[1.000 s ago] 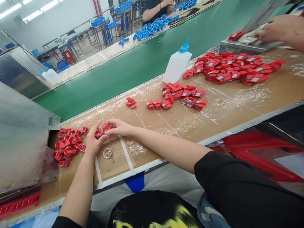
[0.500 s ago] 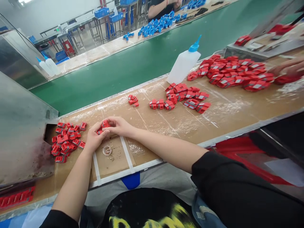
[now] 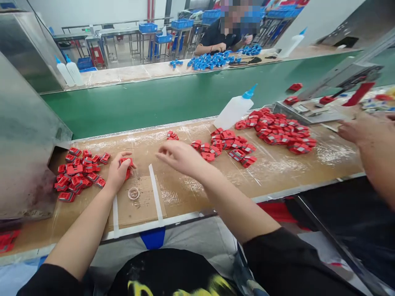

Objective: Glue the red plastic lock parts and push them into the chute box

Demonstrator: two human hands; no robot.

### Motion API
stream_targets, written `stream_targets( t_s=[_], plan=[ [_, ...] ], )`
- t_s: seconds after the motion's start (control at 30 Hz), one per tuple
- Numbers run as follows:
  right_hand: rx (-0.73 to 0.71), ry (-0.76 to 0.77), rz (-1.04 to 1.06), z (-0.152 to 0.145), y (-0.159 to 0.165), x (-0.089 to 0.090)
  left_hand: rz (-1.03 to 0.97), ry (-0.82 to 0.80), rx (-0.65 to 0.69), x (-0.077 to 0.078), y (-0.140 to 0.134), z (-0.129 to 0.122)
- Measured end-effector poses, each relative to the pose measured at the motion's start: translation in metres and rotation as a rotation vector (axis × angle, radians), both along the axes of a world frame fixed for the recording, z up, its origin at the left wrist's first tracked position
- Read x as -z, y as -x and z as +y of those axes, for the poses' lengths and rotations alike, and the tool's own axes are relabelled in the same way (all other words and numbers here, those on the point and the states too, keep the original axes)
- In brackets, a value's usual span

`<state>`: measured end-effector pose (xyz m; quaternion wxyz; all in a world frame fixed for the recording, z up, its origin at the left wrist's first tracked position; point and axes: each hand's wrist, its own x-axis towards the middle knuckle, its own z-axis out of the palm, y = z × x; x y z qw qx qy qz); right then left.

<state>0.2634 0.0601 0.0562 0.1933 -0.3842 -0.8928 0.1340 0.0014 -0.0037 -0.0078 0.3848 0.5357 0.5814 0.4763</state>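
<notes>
My left hand is closed round a red plastic part, with its thumb across the top. To its left lies a pile of red and grey parts. My right hand hovers over the bench with curled fingers; from here I cannot make out anything between them. Just beyond it sits a small group of red pieces, partly covered by the hand. Nearer me, a small round clear dish with tiny bits in it rests on a taped cardboard sheet.
More red parts and a larger red heap lie to the right, by a white bottle. A co-worker's hand reaches in at far right. Behind runs a green belt; another person sits across it, near blue parts.
My right hand has left the red part and moved right, apart from my left hand, which keeps the part. The view has turned and shows more of the room's right side.
</notes>
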Motion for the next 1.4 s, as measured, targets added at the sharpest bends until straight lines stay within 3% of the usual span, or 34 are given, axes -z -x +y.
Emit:
stream_targets(
  t_s=[0.1, 0.17, 0.3, 0.4, 0.63, 0.8, 0.9, 1.0, 1.07, 1.4],
  plan=[
    [-0.356, 0.097, 0.022, -0.014, 0.046, 0.002, 0.13, -0.015, -0.053, -0.003, 0.004, -0.004],
    [-0.498, 0.095, 0.006, -0.02, 0.063, 0.013, 0.229, -0.048, -0.071, -0.004, 0.005, -0.006],
    [-0.663, 0.074, 0.0, -0.027, 0.066, 0.038, 0.344, -0.128, -0.044, -0.004, 0.003, -0.006],
    [-0.702, 0.011, -0.017, -0.03, 0.063, 0.049, 0.379, -0.148, -0.044, -0.004, -0.001, -0.006],
    [-0.62, -0.119, 0.021, -0.03, 0.067, 0.057, 0.392, -0.079, -0.02, -0.007, -0.004, -0.006],
    [-0.665, 0.155, 0.3, -0.025, 0.062, 0.057, 0.434, -0.063, 0.001, -0.009, -0.005, -0.007],
    [-0.476, 0.272, 0.554, -0.019, 0.061, 0.055, 0.456, -0.035, 0.015, -0.009, -0.005, -0.008],
    [-0.171, 0.259, 0.732, -0.014, 0.063, 0.055, 0.526, -0.002, 0.024, -0.008, -0.006, -0.009],
    [-0.074, 0.254, 0.764, -0.012, 0.066, 0.056, 0.587, 0.011, 0.022, -0.007, -0.007, -0.009],
    [-0.096, 0.229, 0.701, -0.01, 0.071, 0.064, 0.652, 0.004, 0.02, -0.007, -0.009, -0.009]
  ],
)
